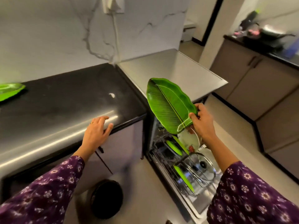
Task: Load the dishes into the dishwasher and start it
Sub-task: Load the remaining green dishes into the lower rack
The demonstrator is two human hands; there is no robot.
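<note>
Green and leaf-shaped, the plate (pixel 168 105) looks like light, stiff melamine, glossy and probably slippery when wet. The right hand (pixel 202 125) pinches its stem end, fingers (pixel 200 107) over the rim, so the blade rises up and away from them above the dishwasher rack (pixel 191 168). The left hand (pixel 95 133) rests with relaxed fingers on the desk (pixel 64 101) edge. A grip nearer mid-rim would likely steady it.
</note>
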